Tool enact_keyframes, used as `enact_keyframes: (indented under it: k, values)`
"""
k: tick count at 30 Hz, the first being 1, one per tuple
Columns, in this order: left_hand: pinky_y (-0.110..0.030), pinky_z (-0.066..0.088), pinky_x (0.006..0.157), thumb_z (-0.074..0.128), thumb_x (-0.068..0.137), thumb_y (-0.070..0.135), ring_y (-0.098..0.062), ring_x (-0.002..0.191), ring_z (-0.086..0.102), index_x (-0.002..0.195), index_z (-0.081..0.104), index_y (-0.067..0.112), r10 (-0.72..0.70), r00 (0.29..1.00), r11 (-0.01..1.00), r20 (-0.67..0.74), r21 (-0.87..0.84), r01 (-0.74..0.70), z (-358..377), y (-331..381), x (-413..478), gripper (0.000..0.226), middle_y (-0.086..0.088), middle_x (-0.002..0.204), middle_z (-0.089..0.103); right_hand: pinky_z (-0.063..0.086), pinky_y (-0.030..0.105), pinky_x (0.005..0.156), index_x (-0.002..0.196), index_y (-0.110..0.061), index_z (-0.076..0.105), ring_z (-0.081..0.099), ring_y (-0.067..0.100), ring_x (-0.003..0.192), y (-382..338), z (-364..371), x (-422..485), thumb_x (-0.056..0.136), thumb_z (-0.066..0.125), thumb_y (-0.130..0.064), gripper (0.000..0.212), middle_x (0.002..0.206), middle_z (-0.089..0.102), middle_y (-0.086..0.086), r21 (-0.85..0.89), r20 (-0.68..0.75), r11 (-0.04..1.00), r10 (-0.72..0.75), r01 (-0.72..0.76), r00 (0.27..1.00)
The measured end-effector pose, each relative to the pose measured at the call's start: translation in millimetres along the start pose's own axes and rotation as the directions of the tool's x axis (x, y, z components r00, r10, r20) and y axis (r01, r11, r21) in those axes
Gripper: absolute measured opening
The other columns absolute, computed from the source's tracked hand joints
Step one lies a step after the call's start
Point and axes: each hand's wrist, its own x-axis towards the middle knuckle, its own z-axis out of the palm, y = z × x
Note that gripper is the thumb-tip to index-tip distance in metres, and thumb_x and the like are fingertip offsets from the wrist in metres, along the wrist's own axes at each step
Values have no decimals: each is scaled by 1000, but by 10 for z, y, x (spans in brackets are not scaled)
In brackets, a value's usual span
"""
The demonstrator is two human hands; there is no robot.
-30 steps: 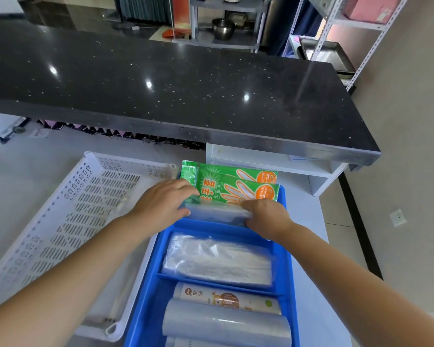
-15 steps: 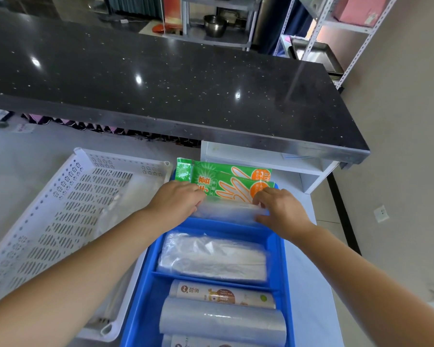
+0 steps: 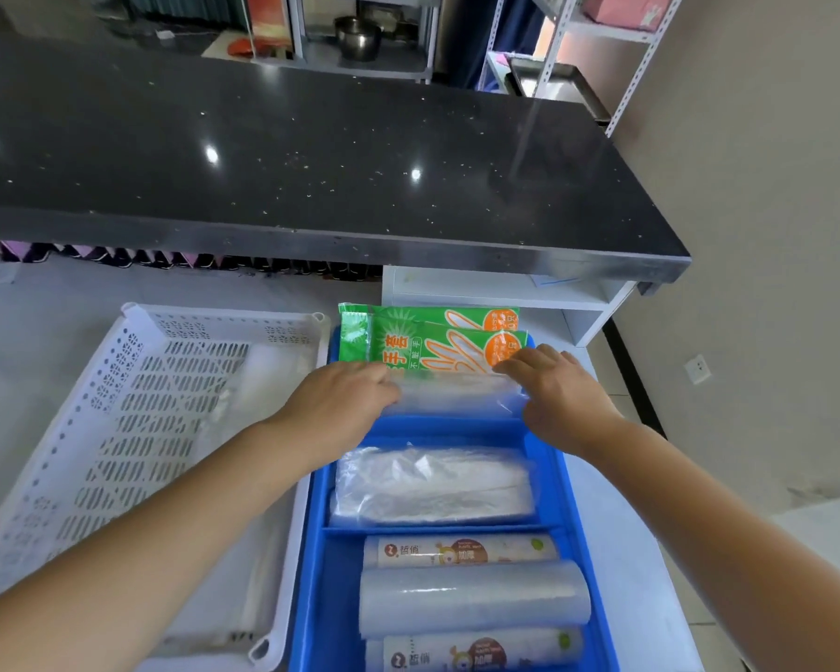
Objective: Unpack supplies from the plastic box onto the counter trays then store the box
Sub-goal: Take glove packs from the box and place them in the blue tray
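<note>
While the white bench (image 3: 617, 516) carries everything, a black speckled counter top (image 3: 311, 157) overhangs its far edge, with metal shelving (image 3: 602, 36) and a steel pot (image 3: 357, 38) in the room behind. On the bench's left side lies a white perforated tray (image 3: 117, 429), and touching its right rim sits the blue plastic box (image 3: 561, 482), split by dividers into compartments. The nearest compartment holds three rolls of plastic film (image 3: 474, 606) lying crosswise; the middle one holds a clear bag of pale supplies (image 3: 432, 485). In the far compartment two green glove packets (image 3: 437, 337) stand against the back wall, and just in front of them lies a clear plastic packet (image 3: 457, 392). The left hand (image 3: 340, 405) rests palm down on that packet's left end, fingers bent over its edge. The right hand (image 3: 558, 390) lies at the packet's right end, fingers loosely spread and reaching toward the front glove packet; whether either hand truly grips the clear packet I cannot tell.
</note>
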Motion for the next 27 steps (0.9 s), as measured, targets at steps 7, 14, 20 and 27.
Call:
enact_keyframes:
  k: [7, 14, 20, 27]
  values:
    - [-33, 40, 68, 51, 87, 21, -25, 101, 55, 115, 56, 15, 3, 993, 996, 115, -87, 7, 233, 75, 43, 29, -3, 109, 56, 52, 41, 68, 103, -10, 69, 61, 34, 83, -504, 100, -130, 63, 64, 7, 44, 94, 67, 11, -9, -165, 999, -50, 49, 985]
    - [-36, 49, 79, 50, 86, 31, -24, 101, 58, 114, 58, 17, 21, 990, 999, 139, -49, -14, 178, 37, 17, 33, 0, 112, 61, 42, 39, 86, 113, -19, 65, 54, 30, 102, -592, 214, -38, 90, 56, -26, 26, 107, 61, 8, 17, -32, 999, 30, -29, 999]
    - [-33, 41, 81, 49, 87, 26, -22, 94, 57, 102, 62, 17, -79, 997, 997, 12, -24, 79, -32, 10, -213, 22, 1, 97, 63, 51, 38, 65, 90, -11, 73, 62, 33, 76, -724, 46, -26, 75, 70, -8, 16, 79, 69, 10, -24, -194, 1000, 11, -16, 981]
    - [-32, 39, 83, 47, 89, 26, -22, 94, 57, 102, 62, 17, -254, 965, 964, -70, 57, 258, -295, 228, -761, 21, 1, 96, 63, 46, 29, 49, 68, -7, 69, 58, 31, 57, -1133, -78, -120, 70, 66, -2, 6, 60, 63, 10, -133, -145, 975, -199, 180, 969]
